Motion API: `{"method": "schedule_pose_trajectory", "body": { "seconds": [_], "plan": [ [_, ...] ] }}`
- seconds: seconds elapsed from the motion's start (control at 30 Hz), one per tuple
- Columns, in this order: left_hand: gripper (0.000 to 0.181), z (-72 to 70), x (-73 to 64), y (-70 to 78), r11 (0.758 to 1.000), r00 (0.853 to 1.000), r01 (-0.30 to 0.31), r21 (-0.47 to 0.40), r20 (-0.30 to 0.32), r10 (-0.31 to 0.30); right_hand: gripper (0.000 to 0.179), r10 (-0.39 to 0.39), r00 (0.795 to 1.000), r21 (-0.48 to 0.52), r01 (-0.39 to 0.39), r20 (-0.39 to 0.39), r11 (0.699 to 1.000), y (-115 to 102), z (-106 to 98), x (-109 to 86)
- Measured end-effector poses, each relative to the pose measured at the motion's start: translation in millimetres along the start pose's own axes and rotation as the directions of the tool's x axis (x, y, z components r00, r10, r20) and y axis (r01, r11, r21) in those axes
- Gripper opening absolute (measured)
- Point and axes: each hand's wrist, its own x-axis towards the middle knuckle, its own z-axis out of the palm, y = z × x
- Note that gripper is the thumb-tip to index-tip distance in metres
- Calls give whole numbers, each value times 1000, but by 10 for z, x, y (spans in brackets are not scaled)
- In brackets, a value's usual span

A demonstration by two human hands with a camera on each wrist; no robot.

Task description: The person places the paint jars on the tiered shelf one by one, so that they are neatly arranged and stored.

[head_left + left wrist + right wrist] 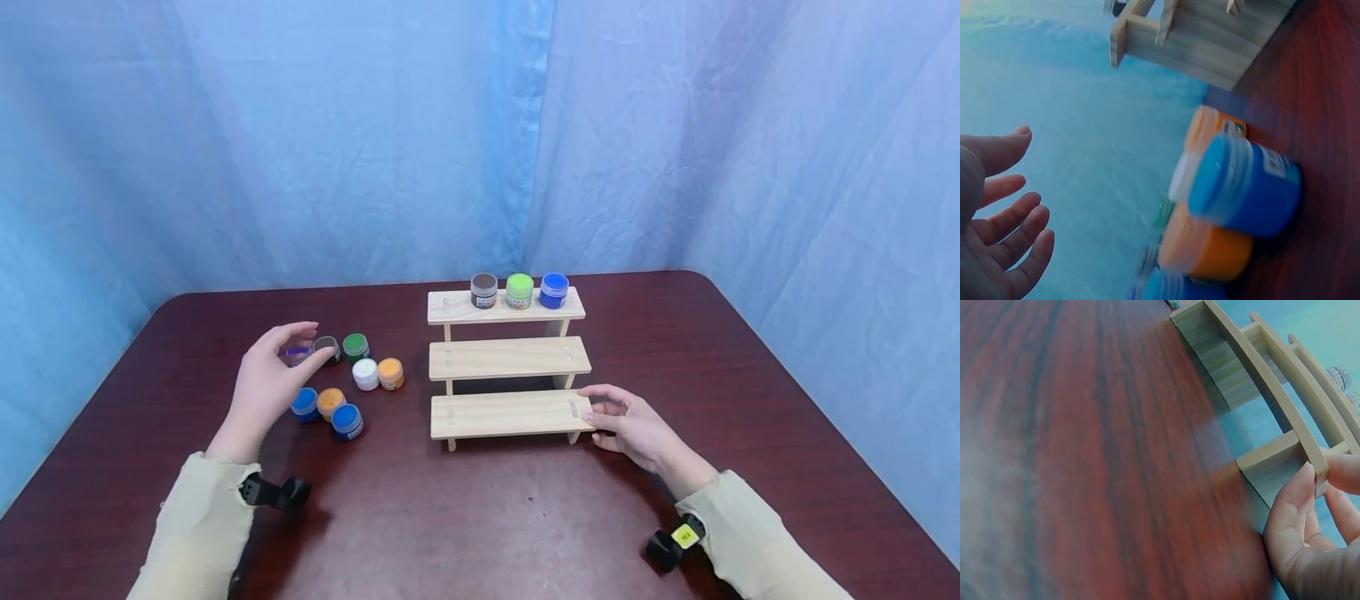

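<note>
My left hand [272,375] hovers over the paint jars at the left, thumb and fingers spread apart with nothing between them. Past its fingers are a purple-lidded jar [298,353], partly hidden, and a dark-lidded jar [327,347]. Closer to me, a blue jar [347,422], an orange jar [331,403] and another blue jar [304,405] stand together. My right hand [626,425] pinches the right end of the lowest step of a three-tier wooden stand [510,415], thumb at the front edge in the right wrist view.
Green [356,347], white [365,374] and orange-yellow [391,373] jars stand between the left hand and the stand. Along the top step are brown [483,290], light green [519,292] and blue [553,290] jars. Blue curtains [360,150] hang behind the dark red table [480,517].
</note>
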Motion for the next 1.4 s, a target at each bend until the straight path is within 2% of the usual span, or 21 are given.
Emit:
{"method": "schedule_pose_trajectory", "body": {
  "seconds": [0.13,0.3,0.43,0.77,1.03,1.4],
  "plan": [
    [47,-29,-15,-79,999,998,44,30,39,-45,27,-1,1000,-2,1,-3,1000,-6,0,0],
    [50,-57,-25,-181,992,987,101,72,122,-109,27,1,1000,-3,-1,-4,1000,-10,6,2],
    [52,-54,-59,-268,984,978,142,112,140,-157,28,5,1000,-9,-5,-6,1000,-14,12,3],
    [61,-87,-98,-451,979,954,143,148,242,-176,27,6,1000,-6,-6,-9,1000,-12,6,4],
    [61,-54,-131,-573,970,940,158,187,271,-205,27,7,1000,-7,-7,-10,1000,-14,8,2],
    [65,-84,-177,-655,971,936,157,180,288,-204,26,6,1000,-11,-6,-3,1000,-3,5,1]
  ]
}}
